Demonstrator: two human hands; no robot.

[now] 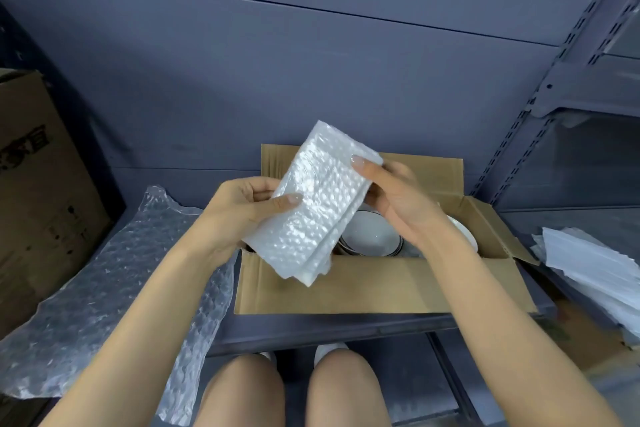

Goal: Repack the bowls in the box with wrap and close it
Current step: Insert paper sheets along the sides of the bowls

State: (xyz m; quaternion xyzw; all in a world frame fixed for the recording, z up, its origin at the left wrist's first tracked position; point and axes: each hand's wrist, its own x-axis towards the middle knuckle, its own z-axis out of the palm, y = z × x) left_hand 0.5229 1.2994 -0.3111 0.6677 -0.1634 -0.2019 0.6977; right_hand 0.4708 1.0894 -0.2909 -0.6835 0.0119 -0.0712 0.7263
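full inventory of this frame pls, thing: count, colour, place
folded bubble wrap: 1, white, held above the open box
open box: 1, brown cardboard, centre of the shelf, flaps open
bowls: at least 2, white, inside the open box, partly hidden
loose bubble wrap: 1 sheet, clear, on the shelf left of the open box
large carton: 1, brown, far left
white sheets: 1 stack, far right
shelf: 1, blue-grey, under the open box
left hand: grips the folded bubble wrap's left edge
right hand: pinches its right edge
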